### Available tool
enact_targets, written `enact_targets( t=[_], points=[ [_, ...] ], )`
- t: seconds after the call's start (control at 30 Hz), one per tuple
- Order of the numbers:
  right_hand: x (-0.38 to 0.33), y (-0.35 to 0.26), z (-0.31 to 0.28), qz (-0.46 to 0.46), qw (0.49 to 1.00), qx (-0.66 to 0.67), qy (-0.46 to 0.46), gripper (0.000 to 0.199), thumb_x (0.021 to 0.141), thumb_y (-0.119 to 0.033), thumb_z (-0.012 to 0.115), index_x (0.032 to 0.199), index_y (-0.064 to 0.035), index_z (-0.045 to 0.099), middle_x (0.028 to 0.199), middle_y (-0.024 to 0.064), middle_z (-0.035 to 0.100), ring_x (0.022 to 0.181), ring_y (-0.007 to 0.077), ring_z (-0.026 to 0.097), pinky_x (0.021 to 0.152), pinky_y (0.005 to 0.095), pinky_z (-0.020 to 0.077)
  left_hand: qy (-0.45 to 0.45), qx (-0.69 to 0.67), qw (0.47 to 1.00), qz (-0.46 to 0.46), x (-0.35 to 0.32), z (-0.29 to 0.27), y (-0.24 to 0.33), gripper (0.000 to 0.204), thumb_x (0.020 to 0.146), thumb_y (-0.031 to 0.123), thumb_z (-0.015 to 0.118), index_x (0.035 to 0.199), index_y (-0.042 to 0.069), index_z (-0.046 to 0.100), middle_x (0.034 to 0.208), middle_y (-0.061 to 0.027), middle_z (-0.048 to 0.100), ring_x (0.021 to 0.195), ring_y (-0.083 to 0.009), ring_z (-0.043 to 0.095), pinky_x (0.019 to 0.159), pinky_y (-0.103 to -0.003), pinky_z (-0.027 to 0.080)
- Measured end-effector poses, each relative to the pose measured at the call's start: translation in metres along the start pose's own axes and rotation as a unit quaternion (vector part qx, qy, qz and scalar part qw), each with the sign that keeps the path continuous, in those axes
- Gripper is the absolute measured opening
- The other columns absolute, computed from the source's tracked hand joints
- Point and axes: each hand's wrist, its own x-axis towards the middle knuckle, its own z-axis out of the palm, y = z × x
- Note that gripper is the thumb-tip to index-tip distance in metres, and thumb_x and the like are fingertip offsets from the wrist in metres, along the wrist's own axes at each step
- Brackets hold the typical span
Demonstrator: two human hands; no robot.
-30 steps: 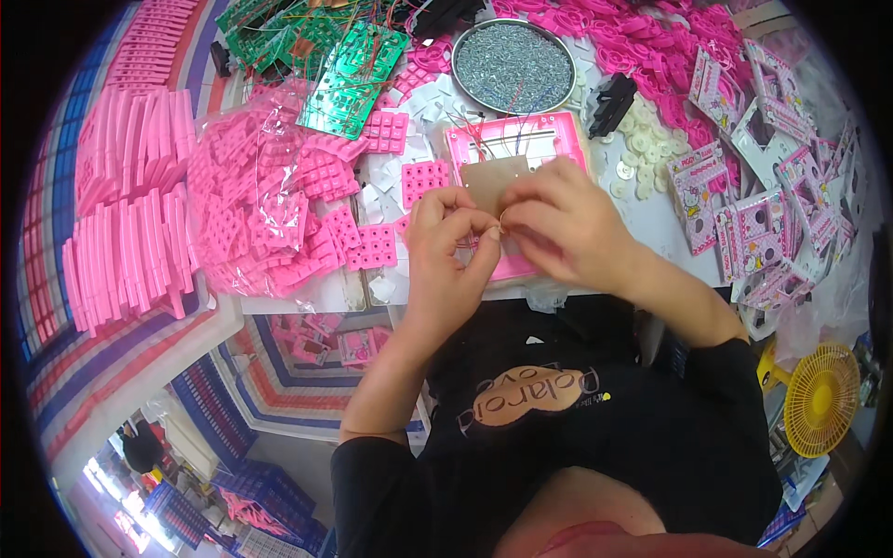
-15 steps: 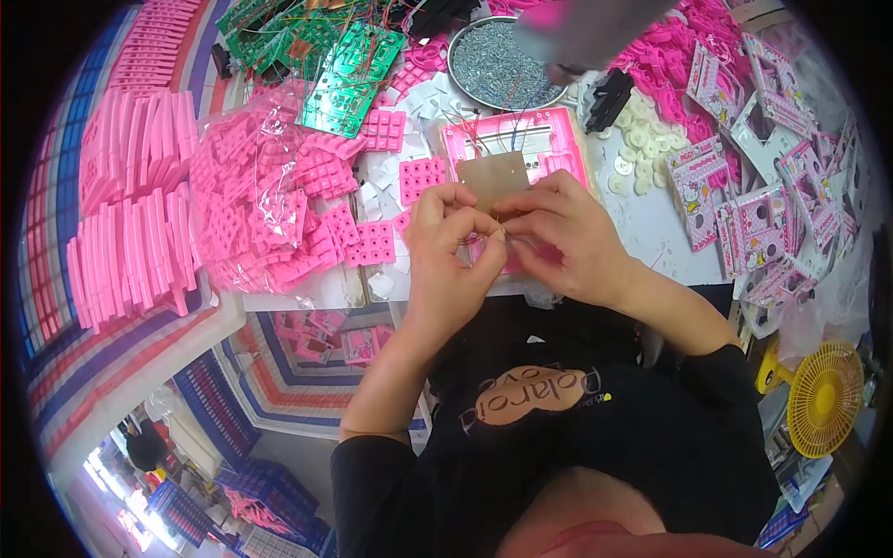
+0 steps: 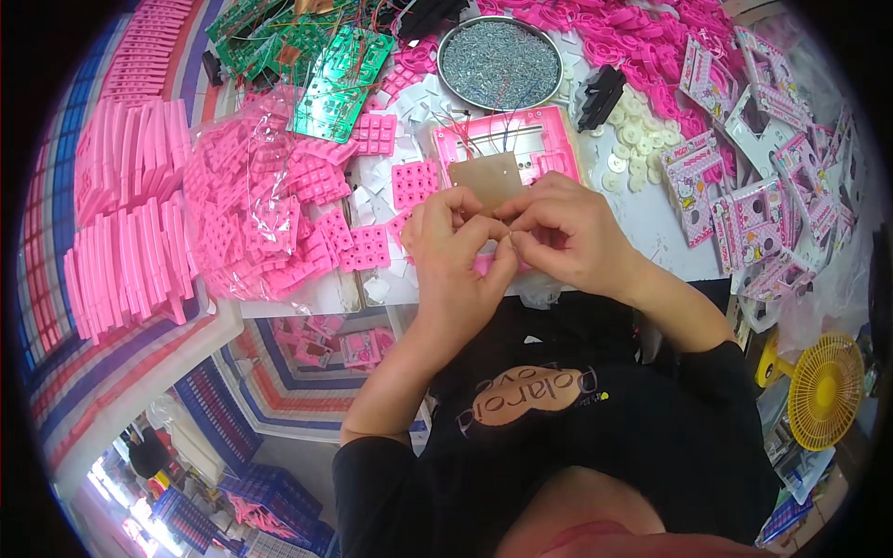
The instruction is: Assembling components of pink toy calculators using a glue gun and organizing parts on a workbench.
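At the near edge of the table my left hand (image 3: 459, 249) and my right hand (image 3: 579, 234) meet, the fingertips of each pinched together. What sits between them is too small and hidden to make out. Just beyond my fingers a tan rectangular board (image 3: 484, 180) lies over a pink plastic casing (image 3: 566, 139). Thin red and dark wires (image 3: 476, 136) rise from behind the board. My hands cover the near part of the casing. Left of it is a pink rubber keypad (image 3: 415, 184).
Pink keypads in a clear bag (image 3: 251, 195), green circuit boards (image 3: 342, 82) and stacked pink panels (image 3: 126, 270) fill the left. A round tray of screws (image 3: 500, 63) stands behind. White discs (image 3: 636, 139), black parts (image 3: 601, 97), pink straps (image 3: 642, 46) and printed panels (image 3: 752, 223) lie right.
The view has shifted slightly. The blurred grey object that overhung the screw tray is gone from view. My hands stay pinched together at the same spot, with small finger movements.
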Motion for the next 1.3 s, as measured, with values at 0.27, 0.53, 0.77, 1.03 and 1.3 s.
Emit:
enact_targets(
  t=[0.27,0.53,0.77,1.03,1.3],
  points=[
    [0.000,0.004,0.003,0.004,1.000,-0.002,0.015,0.008,0.082,-0.007,0.070,0.081,0.0010,0.070,0.094,0.0100,0.074,0.082,0.0204,0.063,0.061,0.0317,0.0547,0.011,0.020,1.000,0.009,0.000,0.002,0.004,0.013,0.071,0.013,0.077,0.082,0.012,0.069,0.100,-0.0039,0.055,0.091,-0.0228,0.052,0.086,-0.042,0.031],
    [0.000,0.005,0.012,-0.157,0.979,-0.120,0.055,0.012,0.075,-0.002,0.074,0.086,-0.0028,0.069,0.098,0.0077,0.071,0.087,0.0257,0.063,0.069,0.0343,0.0546,-0.022,0.009,0.999,-0.032,0.001,-0.011,-0.011,0.009,0.080,0.007,0.071,0.088,0.010,0.070,0.087,-0.0073,0.061,0.075,-0.0254,0.060,0.067,-0.041,0.045],
    [-0.001,0.005,0.019,-0.196,0.962,-0.178,0.074,0.019,0.072,-0.003,0.077,0.090,-0.0041,0.070,0.111,0.0065,0.068,0.096,0.0271,0.062,0.074,0.0350,0.0559,-0.194,-0.308,0.878,-0.310,0.018,-0.028,-0.008,0.014,0.098,0.009,0.063,0.103,-0.004,0.065,0.082,-0.0076,0.070,0.069,-0.0104,0.067,0.061,-0.024,0.054],
    [-0.008,0.000,0.010,-0.193,0.957,-0.211,0.040,0.026,0.073,-0.011,0.079,0.098,-0.0086,0.073,0.118,0.0057,0.066,0.104,0.0311,0.058,0.082,0.0389,0.0541,-0.283,-0.292,0.873,-0.269,0.033,-0.040,-0.030,0.014,0.096,0.010,0.067,0.098,-0.005,0.065,0.079,-0.0075,0.071,0.070,-0.0123,0.070,0.063,-0.026,0.056],
    [0.002,0.007,0.007,-0.166,0.962,-0.211,0.053,0.027,0.072,-0.009,0.078,0.098,-0.0095,0.070,0.113,0.0048,0.066,0.105,0.0339,0.055,0.090,0.0408,0.0501,-0.253,-0.215,0.922,-0.200,0.022,-0.036,-0.021,0.009,0.099,0.007,0.063,0.103,-0.001,0.065,0.084,-0.0042,0.072,0.073,-0.0102,0.069,0.064,-0.025,0.053]
  ],
)
